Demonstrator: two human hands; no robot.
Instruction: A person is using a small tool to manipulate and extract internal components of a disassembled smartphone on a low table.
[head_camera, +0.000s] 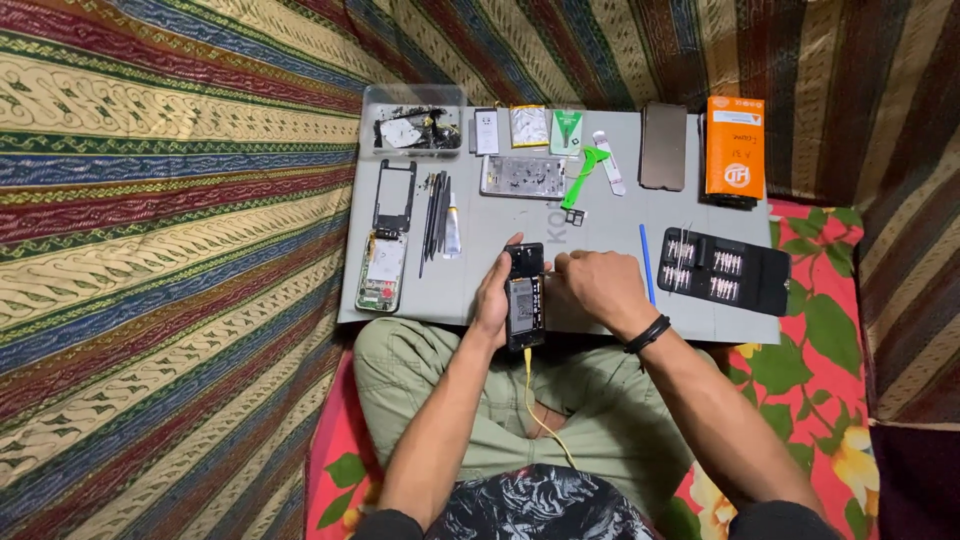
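The grey flat bench (600, 230) lies across my lap, against a striped patterned cloth (170, 200). At its far left lie an opened phone body with exposed circuit board (382, 270) and, above it, a black empty phone frame (394, 195). Beside these sits a row of thin black hand tools (436, 220) with a small white tube (452, 232) just to their right. Along the rear edge stands a clear plastic tray of dark scrap parts (416, 125).

My left hand (492, 300) is closed around the left edge of the black opened phone with its back removed (524, 298), thumb on its upper part, holding it at the near edge of the bench, in front of my body. A yellow cable (535, 410) hangs from the phone's lower end across my green trousers (420, 380).

My right hand (597, 285) is curled, fingers tucked toward the phone's right side; I cannot tell whether it grips any tool. A black band (648, 334) sits on that wrist.

Further right lie a thin blue rod (646, 265) and a black open case of screwdriver bits (725, 270). Behind are a green plastic pry tool (583, 175), a dark phone panel (664, 146) and an orange rectangular box (735, 146).
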